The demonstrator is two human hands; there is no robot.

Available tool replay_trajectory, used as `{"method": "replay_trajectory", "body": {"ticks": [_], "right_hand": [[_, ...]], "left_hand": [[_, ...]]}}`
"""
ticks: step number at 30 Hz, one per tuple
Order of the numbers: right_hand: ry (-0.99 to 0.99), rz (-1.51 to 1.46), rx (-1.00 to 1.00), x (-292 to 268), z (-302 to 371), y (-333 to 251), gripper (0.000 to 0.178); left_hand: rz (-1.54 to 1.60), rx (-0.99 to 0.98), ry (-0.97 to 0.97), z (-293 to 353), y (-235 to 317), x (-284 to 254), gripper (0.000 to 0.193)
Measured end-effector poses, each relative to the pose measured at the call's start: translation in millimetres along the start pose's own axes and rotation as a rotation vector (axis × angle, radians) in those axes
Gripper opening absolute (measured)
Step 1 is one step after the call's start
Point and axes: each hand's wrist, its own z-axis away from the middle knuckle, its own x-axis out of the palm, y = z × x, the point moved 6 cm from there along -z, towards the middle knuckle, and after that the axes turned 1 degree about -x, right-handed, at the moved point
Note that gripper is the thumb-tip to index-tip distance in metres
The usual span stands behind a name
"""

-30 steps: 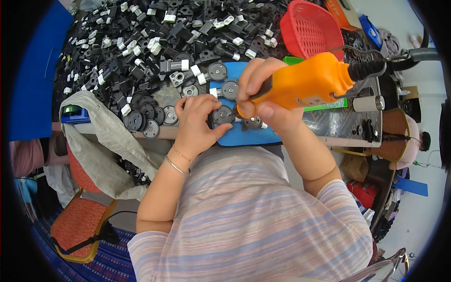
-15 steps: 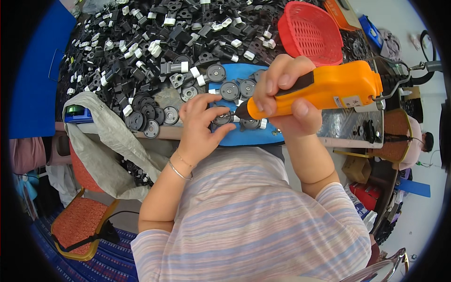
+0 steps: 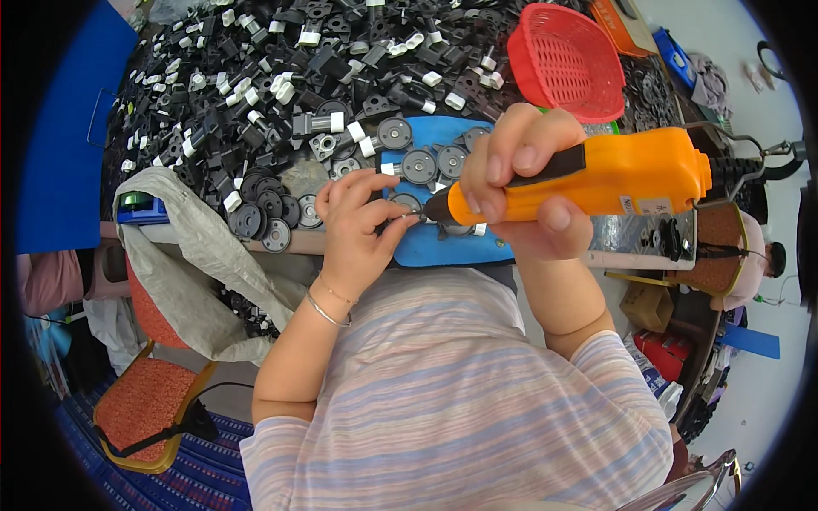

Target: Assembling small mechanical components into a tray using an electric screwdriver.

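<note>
My right hand (image 3: 532, 183) is wrapped round an orange electric screwdriver (image 3: 630, 175) with a black nose, held almost level and pointing left. The tip reaches the pinched thumb and forefinger of my left hand (image 3: 362, 217). What sits between those fingertips is too small to make out. Just beyond them, partly covered, lies a round dark-grey wheel (image 3: 406, 202) on a blue mat (image 3: 452, 252). More round wheels with white plugs, such as one wheel (image 3: 418, 166), are grouped on the mat behind the screwdriver's nose.
A large heap of black brackets and white plugs (image 3: 281, 85) covers the table's far side. Loose grey discs (image 3: 269, 203) lie left of my left hand. A red plastic basket (image 3: 567, 64) stands at the back right. Grey cloth (image 3: 183, 255) hangs over the left front edge.
My left thumb and forefinger have closed into a pinch and drawn slightly nearer me, off the wheel. The screwdriver has shifted a little to the right and toward me.
</note>
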Motion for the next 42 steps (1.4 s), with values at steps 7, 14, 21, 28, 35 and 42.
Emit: {"method": "replay_trajectory", "body": {"ticks": [7, 14, 21, 28, 35, 42], "right_hand": [[-0.002, 0.014, 0.014, 3, -1, 2, 0.031], [0.001, 0.009, 0.018, 4, -2, 4, 0.031], [0.01, 0.006, 0.012, 4, -3, 6, 0.032], [0.008, 0.014, 0.015, 3, -3, 6, 0.031], [-0.001, 0.073, 0.017, 2, -4, 8, 0.031], [0.038, 0.088, 0.056, 1, -7, 20, 0.029]], "left_hand": [[-0.017, -0.006, 0.007, 0, -2, 0, 0.01], [-0.026, -0.015, 0.007, -1, -2, 0, 0.01], [-0.048, -0.019, 0.009, -3, 1, 1, 0.011], [-0.087, -0.023, 0.01, -4, 4, 2, 0.015], [-0.117, -0.043, -0.024, -4, 6, 3, 0.024], [-0.097, -0.128, -0.023, 1, -3, -1, 0.042]]}}
